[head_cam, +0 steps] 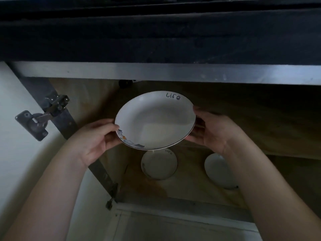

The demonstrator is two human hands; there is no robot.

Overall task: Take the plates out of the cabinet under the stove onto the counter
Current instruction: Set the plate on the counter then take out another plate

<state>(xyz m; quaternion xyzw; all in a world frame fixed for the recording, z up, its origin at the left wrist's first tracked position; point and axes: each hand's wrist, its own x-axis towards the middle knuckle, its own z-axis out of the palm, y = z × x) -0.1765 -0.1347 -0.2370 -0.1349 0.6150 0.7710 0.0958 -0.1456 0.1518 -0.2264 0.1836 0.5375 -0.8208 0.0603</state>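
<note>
white plate (155, 120) marked "life" held in the air at the open cabinet mouth, left hand (94, 139) and right hand (211, 130) clamped on opposite rims; two more plates, one (159, 165) and another (219, 170), lie on the cabinet floor (187, 185) below

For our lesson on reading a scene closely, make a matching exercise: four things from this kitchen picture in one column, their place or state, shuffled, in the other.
Things:
1. held plate
2. small plate
3. hinge
4. right hand

Places or states:
A. on the open cabinet door
B. gripping the rim opposite the left hand
C. lying on the cabinet floor
D. lifted, marked "Life"

Pairs: 1-D, 2-C, 3-A, 4-B
</note>
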